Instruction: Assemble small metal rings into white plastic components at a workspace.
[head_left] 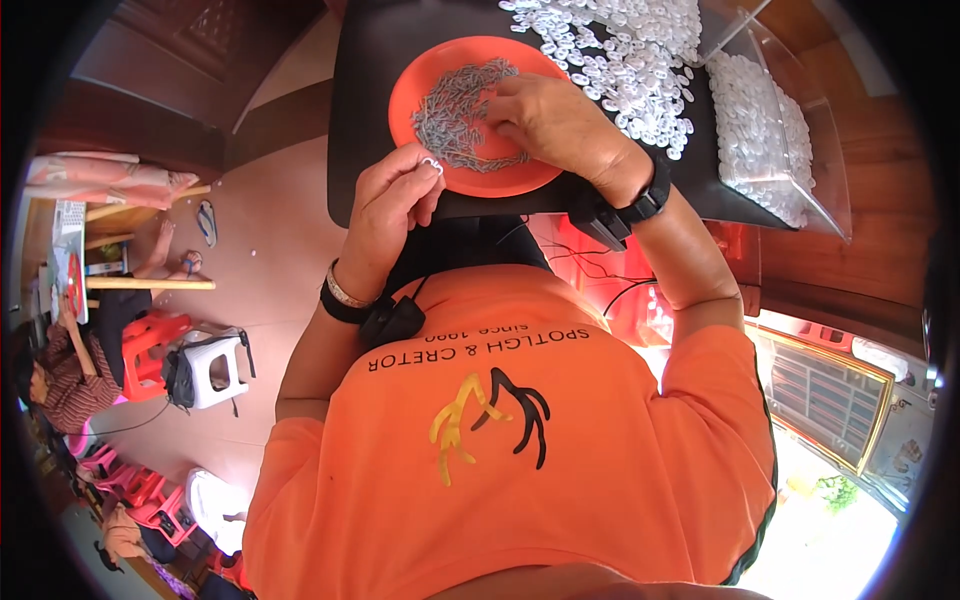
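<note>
An orange-red plate (490,184) on the black tabletop holds a heap of thin grey nails (450,115). At the plate's near left rim, my left hand (392,198) pinches a small white plastic clip (432,166) between thumb and forefinger. My right hand (568,122) reaches over the plate's right side, its fingers bent together and down at the nails. Whatever is between those fingertips is hidden. Beyond the plate to the right spreads a loose pile of white plastic clips (630,70).
A clear box (765,140) full of white pieces stands at the table's right. The black table (362,110) ends just before my body. Left on the floor are a white stool (212,368), red stools (150,345) and a seated person (75,375). Cables (610,280) hang below my right wrist.
</note>
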